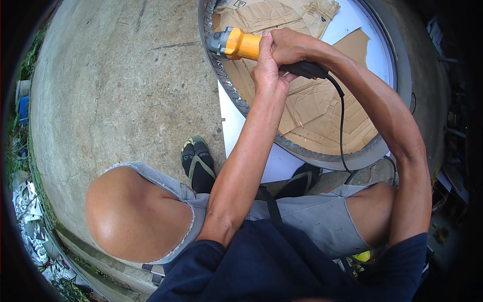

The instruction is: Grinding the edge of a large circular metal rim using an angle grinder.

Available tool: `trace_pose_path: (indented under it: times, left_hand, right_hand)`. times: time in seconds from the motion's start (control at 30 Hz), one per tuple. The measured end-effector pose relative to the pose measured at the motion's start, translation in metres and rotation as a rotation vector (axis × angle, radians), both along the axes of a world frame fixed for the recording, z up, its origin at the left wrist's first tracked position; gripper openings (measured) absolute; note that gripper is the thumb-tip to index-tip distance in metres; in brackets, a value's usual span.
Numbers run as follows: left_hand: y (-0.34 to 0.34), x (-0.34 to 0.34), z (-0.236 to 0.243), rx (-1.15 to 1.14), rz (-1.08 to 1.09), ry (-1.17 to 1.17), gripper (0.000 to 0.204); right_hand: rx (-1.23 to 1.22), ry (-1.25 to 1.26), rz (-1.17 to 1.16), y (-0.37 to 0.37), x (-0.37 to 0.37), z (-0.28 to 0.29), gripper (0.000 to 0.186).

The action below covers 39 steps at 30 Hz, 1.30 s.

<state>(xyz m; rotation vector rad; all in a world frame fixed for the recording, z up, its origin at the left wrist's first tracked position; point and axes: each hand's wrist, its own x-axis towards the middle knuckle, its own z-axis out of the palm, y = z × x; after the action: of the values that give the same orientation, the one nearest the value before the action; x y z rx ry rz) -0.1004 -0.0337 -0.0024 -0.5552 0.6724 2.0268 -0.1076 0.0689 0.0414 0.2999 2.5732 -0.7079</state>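
As the head view looks down, both bare hands are closed on one angle grinder (pixel 243 45), which has a yellow body, grey gear head (pixel 217 43) and black rear handle (pixel 309 69). Left hand (pixel 266 70): wrapped on the body from the near side, thumb lying up along it. Right hand (pixel 291 46): clasped round the tool just behind, touching the left hand; its fingertips are hidden, so their exact placement cannot be told.

Grinder position: gear head at the far-left edge of a large grey metal ring (pixel 403 75), handle pointing inward over the ring's middle. Contact between working end and ring: cannot tell. Black power cord (pixel 342 126) runs from the handle across the ring's inside and over its near edge.

Inside the ring: creased brown cardboard (pixel 314 118), with a white sheet (pixel 352 22) along the far right. Rough, ridged band (pixel 236 98) along the inner left edge.

Below the ring, a white board (pixel 279 163) projects past its near-left edge over the concrete floor (pixel 126 85). Left sandal (pixel 197 161): on the floor, left of the board. Right sandal (pixel 301 180): close to the ring's near edge.
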Motion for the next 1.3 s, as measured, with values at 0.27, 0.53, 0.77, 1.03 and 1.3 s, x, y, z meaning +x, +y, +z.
trace_pose_path:
  times: [0.27,0.53,0.77,1.03,1.3]
  left_hand:
    - [-0.003,-0.003,-0.003,0.002,0.004,-0.007,0.072]
    - [0.004,-0.007,0.005,0.061,-0.032,0.113,0.069]
    - [-0.004,0.002,0.002,0.010,0.015,0.052,0.072]
    - [-0.009,-0.006,-0.010,0.037,0.054,0.047,0.075]
    - [-0.007,-0.001,-0.008,0.003,0.035,0.038,0.073]
  right_hand:
    - [0.020,-0.021,0.010,-0.003,-0.001,0.005,0.039]
    - [0.032,0.064,-0.053,0.003,0.001,0.018,0.040]
    - [0.030,0.008,0.000,0.000,0.002,0.002,0.039]
    - [0.041,0.083,0.017,-0.005,-0.005,-0.009,0.038]
    - [0.023,0.059,-0.019,-0.003,0.001,-0.012,0.035]
